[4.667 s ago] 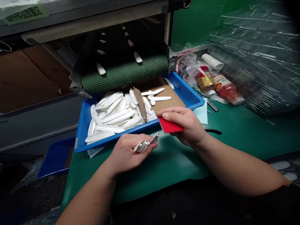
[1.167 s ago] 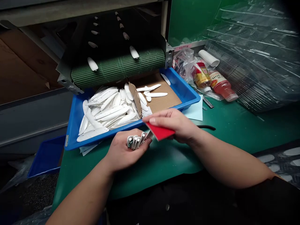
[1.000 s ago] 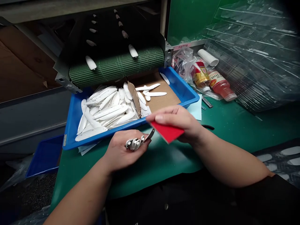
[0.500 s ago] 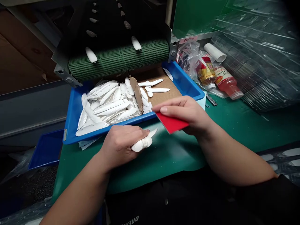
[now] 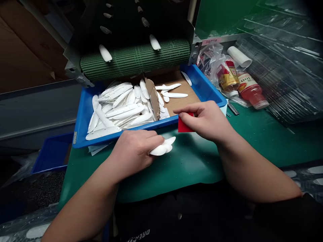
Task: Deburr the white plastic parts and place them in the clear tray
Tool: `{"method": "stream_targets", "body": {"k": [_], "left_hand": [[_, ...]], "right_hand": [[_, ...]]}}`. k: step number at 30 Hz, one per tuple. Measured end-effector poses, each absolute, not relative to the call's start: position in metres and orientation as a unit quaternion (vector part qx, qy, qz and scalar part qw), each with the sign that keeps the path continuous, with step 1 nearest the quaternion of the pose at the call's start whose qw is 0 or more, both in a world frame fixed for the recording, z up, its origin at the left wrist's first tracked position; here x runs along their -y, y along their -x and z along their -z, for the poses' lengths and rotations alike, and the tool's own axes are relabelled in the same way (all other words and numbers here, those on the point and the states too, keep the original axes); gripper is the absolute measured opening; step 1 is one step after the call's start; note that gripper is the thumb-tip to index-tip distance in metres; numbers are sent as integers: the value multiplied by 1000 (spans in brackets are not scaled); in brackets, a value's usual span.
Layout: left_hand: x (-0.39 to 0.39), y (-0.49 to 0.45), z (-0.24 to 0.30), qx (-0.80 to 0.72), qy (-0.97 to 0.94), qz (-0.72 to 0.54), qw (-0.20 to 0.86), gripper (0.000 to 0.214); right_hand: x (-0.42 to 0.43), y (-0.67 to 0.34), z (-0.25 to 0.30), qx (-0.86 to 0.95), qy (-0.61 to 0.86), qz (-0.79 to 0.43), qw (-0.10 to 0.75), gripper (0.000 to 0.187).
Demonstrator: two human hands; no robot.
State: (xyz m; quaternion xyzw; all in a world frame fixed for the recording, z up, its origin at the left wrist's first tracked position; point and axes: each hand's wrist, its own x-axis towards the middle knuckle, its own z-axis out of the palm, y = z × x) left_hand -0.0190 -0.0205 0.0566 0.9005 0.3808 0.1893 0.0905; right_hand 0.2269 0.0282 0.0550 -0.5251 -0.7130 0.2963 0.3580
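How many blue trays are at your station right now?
2. One blue tray sits on the green bench, holding white pieces; a second blue tray sits lower, beyond the bench's left edge. Others may be hidden.

"100" on the bottle label, "DREA" on the shirt

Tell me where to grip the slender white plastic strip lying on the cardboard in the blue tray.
Pinch the slender white plastic strip at its middle, from directly above. It lies flat on the brown cardboard liner, with bare cardboard along both long edges there, and the blue plastic tray's wall stands clear of it.
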Motion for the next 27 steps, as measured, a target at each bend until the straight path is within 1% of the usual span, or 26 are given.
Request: {"method": "stream_targets", "body": {"k": [2,4,6,10,13,15,17,19,27], "left_hand": [[19,21,-58,-392,-894,-194,98,14],[16,26,-61,-406,-879,-228,100,20],[12,38,-67,-447,-848,-266,96,21],[-2,71,-81,-600,-741,-295,57,26],[-21,92,-83,-667,-698,-261,7,21],[-33,100,-80,-697,-690,-195,-14,21],[-43,102,-77,-724,-678,-126,-15,19],[-47,100,-74,-744,-662,-87,-7,20],[-38,98,-79,-750,-652,-113,-7,22]], "right_hand": [[-26,-226,-56,701,515,-298,392,25],[-23,-223,-54,688,513,-315,404,24],[-20,-219,-50,684,516,-338,390,26],[-18,-209,-39,700,505,-355,358,28],[-17,-204,-34,717,481,-371,341,28],[-17,-202,-32,724,472,-380,329,28],[-16,-202,-32,728,468,-384,321,27],[-15,-202,-32,732,465,-385,316,27],[-15,-202,-33,731,467,-384,316,27]]}}
